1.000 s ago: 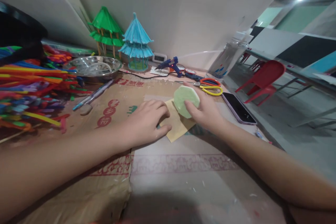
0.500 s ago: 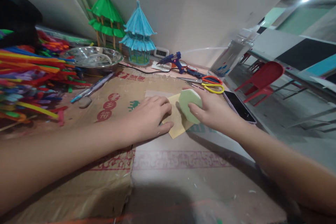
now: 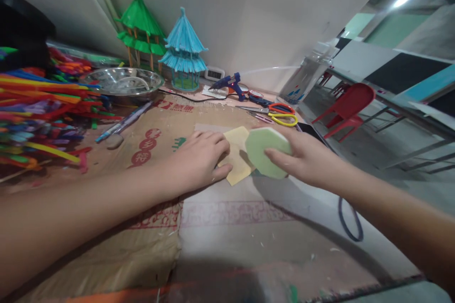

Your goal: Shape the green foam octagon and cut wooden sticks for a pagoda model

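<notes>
My right hand (image 3: pixel 302 151) grips a pale green octagonal piece (image 3: pixel 265 151) with a white edge, thumb across its face, fingers behind it. The piece is tilted up, just right of a small yellow paper sheet (image 3: pixel 237 151). My left hand (image 3: pixel 204 158) lies palm down over the left side of that sheet, thumb and index finger apart, pressing it against the work surface. A translucent sheet (image 3: pixel 227 241) lies under the paper, over printed cardboard (image 3: pixel 117 241).
Scissors (image 3: pixel 280 116) and a blue glue gun (image 3: pixel 229 83) lie behind my hands. Blue (image 3: pixel 185 49) and green (image 3: pixel 138 23) pavilion models stand by the wall, near a metal bowl (image 3: pixel 122 80). Coloured pipe cleaners (image 3: pixel 39 113) pile at left; a clear bottle (image 3: pixel 305 73) stands right.
My right hand has moved right and slightly toward me with the green piece, uncovering more of the yellow paper. My left hand stays on the paper. The view has shifted slightly.
</notes>
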Action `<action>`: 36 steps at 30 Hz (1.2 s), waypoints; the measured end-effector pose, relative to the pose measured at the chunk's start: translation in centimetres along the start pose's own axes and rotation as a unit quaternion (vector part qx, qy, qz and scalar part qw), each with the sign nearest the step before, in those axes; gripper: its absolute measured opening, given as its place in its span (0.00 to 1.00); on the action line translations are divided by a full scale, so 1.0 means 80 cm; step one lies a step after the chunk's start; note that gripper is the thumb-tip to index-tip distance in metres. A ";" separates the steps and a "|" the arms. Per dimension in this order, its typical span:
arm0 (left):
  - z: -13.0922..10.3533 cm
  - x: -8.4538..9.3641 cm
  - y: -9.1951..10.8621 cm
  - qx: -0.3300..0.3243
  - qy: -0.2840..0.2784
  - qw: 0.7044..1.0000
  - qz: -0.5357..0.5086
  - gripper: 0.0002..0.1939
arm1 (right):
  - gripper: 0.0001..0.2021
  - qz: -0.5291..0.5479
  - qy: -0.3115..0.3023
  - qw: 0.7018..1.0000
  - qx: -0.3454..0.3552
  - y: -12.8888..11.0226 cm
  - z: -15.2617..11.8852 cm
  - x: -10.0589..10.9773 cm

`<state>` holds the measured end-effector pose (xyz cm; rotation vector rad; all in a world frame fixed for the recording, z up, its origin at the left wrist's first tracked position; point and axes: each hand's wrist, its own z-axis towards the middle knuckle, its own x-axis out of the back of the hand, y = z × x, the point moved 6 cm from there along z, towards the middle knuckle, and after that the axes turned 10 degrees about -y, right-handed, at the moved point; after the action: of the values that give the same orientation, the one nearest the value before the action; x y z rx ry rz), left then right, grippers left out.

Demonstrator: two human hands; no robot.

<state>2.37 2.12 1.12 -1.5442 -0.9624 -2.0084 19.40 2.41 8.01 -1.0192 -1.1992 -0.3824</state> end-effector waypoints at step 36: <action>-0.011 0.034 -0.018 0.037 0.129 0.943 -0.305 0.19 | 0.25 0.529 0.024 0.848 0.006 0.065 0.030 -0.086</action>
<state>-0.01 2.62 3.22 -0.9685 -1.5132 -2.4634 19.21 5.34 -0.47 -1.4803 -0.4422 0.4737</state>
